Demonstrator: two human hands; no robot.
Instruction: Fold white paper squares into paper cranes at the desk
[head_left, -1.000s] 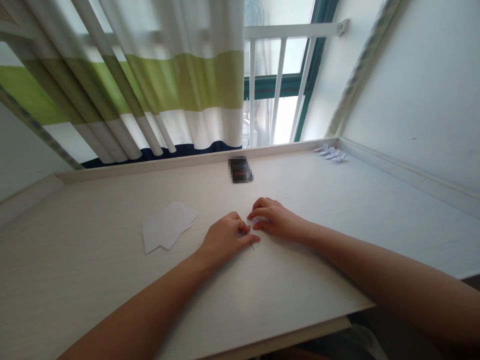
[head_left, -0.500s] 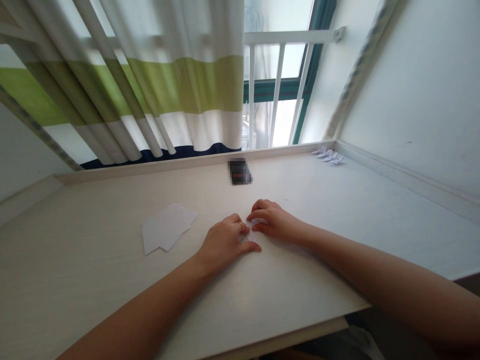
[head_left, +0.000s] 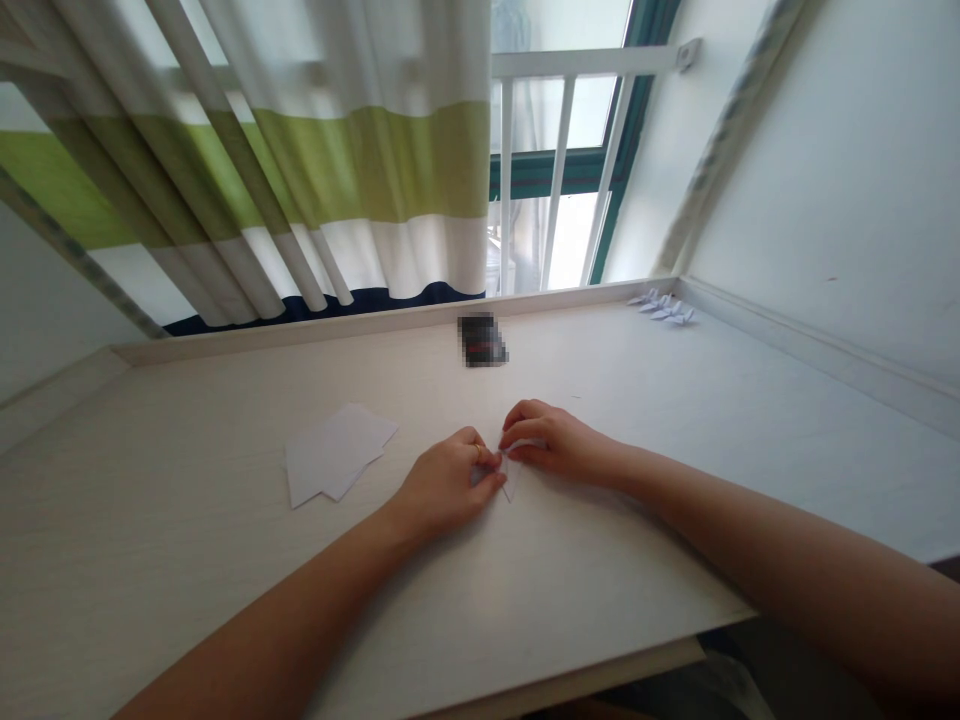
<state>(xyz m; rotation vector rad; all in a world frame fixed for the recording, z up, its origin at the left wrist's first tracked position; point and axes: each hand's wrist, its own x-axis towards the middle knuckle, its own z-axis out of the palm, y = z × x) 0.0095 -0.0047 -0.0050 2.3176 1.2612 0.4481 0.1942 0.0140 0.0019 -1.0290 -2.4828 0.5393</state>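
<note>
A small white piece of folded paper [head_left: 511, 483] lies on the table between my hands, one pointed corner toward me. My left hand [head_left: 454, 475], with a ring on one finger, pinches its left side between thumb and fingers. From the right, my right hand [head_left: 551, 437] grips the upper part with its fingertips. Both hands nearly meet over the paper and hide most of it. Left of my left hand, several loose white paper sheets [head_left: 334, 455] lie overlapping.
Several small folded white paper figures [head_left: 664, 306] stand in the far right corner of the white table [head_left: 225, 580]. A dark, pixelated object [head_left: 481, 340] sits near the raised back edge. A curtain [head_left: 360, 160] and white railing [head_left: 585, 65] are behind.
My left thumb has drawn back to the left, and the paper's pointed corner now shows below the fingers. The right fingers have closed in toward the left hand. The view has shifted slightly.
</note>
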